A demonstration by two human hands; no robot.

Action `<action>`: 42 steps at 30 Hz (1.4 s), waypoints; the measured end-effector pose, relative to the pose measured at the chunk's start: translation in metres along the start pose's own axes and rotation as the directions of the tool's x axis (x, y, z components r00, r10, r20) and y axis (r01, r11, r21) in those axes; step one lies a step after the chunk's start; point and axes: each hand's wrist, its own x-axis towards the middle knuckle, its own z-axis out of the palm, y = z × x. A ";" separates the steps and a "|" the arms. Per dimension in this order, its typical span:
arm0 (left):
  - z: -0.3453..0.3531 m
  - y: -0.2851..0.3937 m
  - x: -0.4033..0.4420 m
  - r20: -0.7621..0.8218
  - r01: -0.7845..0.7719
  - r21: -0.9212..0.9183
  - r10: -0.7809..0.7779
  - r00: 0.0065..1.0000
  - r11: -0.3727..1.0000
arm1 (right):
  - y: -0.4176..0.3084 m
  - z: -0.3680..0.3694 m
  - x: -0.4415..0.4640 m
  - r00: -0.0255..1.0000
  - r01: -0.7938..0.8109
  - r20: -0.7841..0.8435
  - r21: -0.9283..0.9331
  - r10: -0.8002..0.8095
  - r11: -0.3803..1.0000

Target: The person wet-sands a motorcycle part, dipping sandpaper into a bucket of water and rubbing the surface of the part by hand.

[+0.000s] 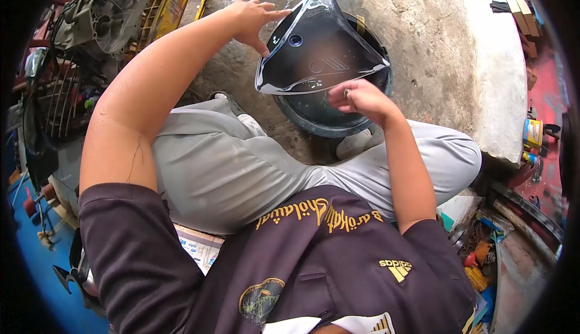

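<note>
A glossy black panel (323,44), pointed at its far end and with a round hole near its left side, lies across the top of a round black basin (314,116). It looks wet, and a thin line marking shows near its front edge. My left hand (254,23) is at the panel's left edge, fingers spread, with thumb and forefinger reaching to the rim. Over the near right edge, above the basin, my right hand (362,99) has curled, slightly blurred fingers. A small dark spot shows at these fingers; I cannot make out what it is.
Wet concrete floor (423,50) surrounds the basin. A yellow crate (175,8) and grey machine parts (109,26) stand at the far left. On the right runs a white ledge (501,92), with tins (533,133) beyond it. Loose odds and ends (480,252) lie near my right side.
</note>
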 end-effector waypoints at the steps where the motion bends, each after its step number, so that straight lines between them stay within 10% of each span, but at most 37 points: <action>1: -0.004 0.000 -0.001 0.053 0.015 -0.061 -0.011 0.999 0.998 | 0.012 -0.004 0.010 0.999 -0.040 0.010 -0.158 0.042 0.987; 5: -0.006 0.000 0.001 0.100 0.009 -0.117 0.003 0.995 0.993 | 0.063 -0.013 0.069 0.978 -0.126 -0.206 -0.478 0.028 0.869; 8: 0.004 -0.002 -0.001 -0.021 -0.019 -0.043 0.018 1.000 0.999 | 0.132 -0.017 0.155 0.929 -0.028 -0.258 -0.763 -0.265 0.646; 11: 0.005 -0.004 -0.001 -0.020 -0.024 -0.063 0.023 1.000 0.998 | 0.125 0.003 0.177 0.991 -0.094 -0.130 -0.818 -0.022 0.568; 12: 0.003 -0.005 -0.001 -0.015 -0.023 -0.060 0.022 1.000 0.998 | 0.103 0.013 0.138 0.986 -0.136 -0.136 -0.280 0.101 0.950; 13: 0.000 -0.004 -0.001 0.007 -0.010 -0.084 0.011 1.000 0.996 | 0.083 0.021 0.103 0.976 -0.168 -0.064 0.378 0.206 0.911; 16: 0.005 -0.006 0.002 0.020 -0.010 -0.174 0.014 1.000 0.985 | 0.057 0.021 0.056 0.984 -0.180 0.107 0.557 0.145 0.811; 22: 0.001 0.002 0.013 -0.006 -0.038 -0.320 0.038 0.999 0.947 | 0.028 0.013 0.002 0.984 0.021 0.090 0.792 -0.151 0.610; 28: -0.007 0.025 0.014 -0.032 -0.035 -0.269 0.028 0.999 0.963 | -0.070 -0.013 0.030 0.890 0.441 -0.390 0.596 -0.239 0.671; 35: -0.011 0.026 0.021 -0.060 -0.051 -0.209 0.039 0.997 0.977 | -0.137 -0.027 0.052 0.800 0.573 -0.504 0.483 -0.325 0.662; 42: -0.010 0.023 0.027 -0.100 -0.110 -0.100 0.100 0.990 0.989 | -0.058 -0.002 0.014 0.855 0.499 -0.415 0.501 -0.310 0.707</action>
